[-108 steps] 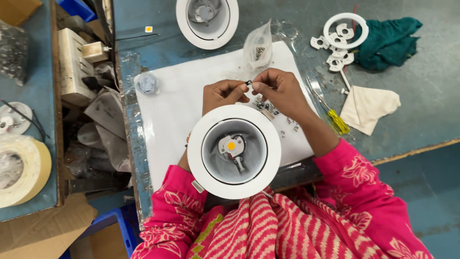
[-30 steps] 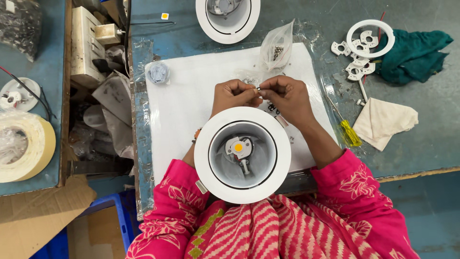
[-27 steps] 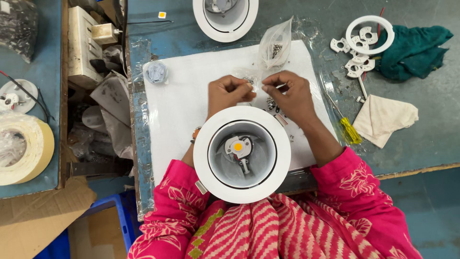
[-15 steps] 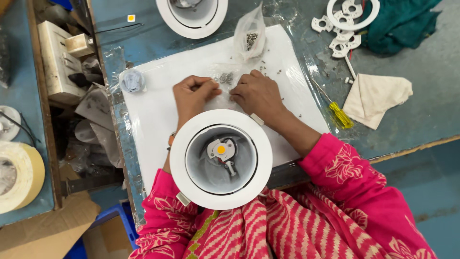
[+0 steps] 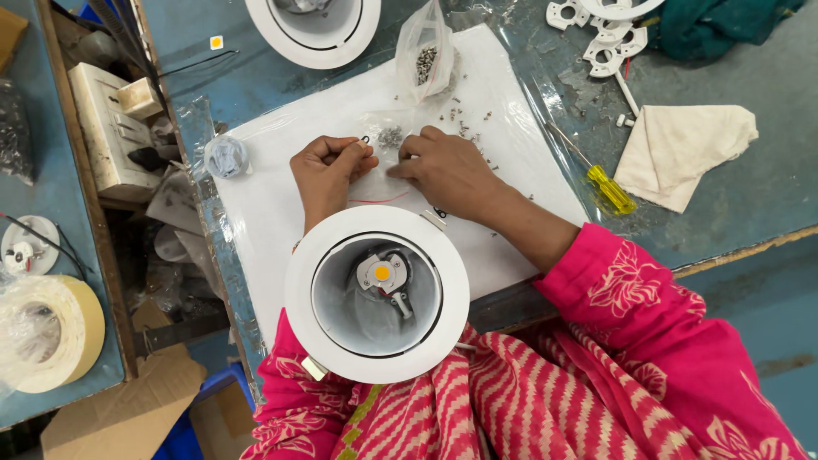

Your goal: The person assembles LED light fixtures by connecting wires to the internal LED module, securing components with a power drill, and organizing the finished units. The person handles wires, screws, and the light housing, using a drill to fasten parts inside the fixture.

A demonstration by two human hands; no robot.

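Observation:
A white round downlight housing [image 5: 305,281] rests against my lap at the table's edge, with a small yellow LED chip [image 5: 381,273] inside. Beyond it, both hands rest on a white sheet [image 5: 273,204]. Between them lies a small clear bag of tiny screws [image 5: 389,136]. My left hand [image 5: 326,173] has its fingertips pinched at the bag's left edge. My right hand [image 5: 449,173] has curled fingers that grip its right edge. A thin red wire [image 5: 375,201] lies just below the hands. What the fingertips hold besides the bag is too small to tell.
A larger clear bag of screws [image 5: 426,55] and a second white housing [image 5: 311,30] lie beyond the sheet. To the right are a yellow screwdriver [image 5: 609,189], a cream cloth [image 5: 682,149], white plastic rings [image 5: 605,38] and a green cloth [image 5: 724,21]. A tape roll [image 5: 51,332] sits at left.
My hands have come down from a raised pinch above the housing onto the sheet, and now sit at the small bag of screws. The camera has come closer.

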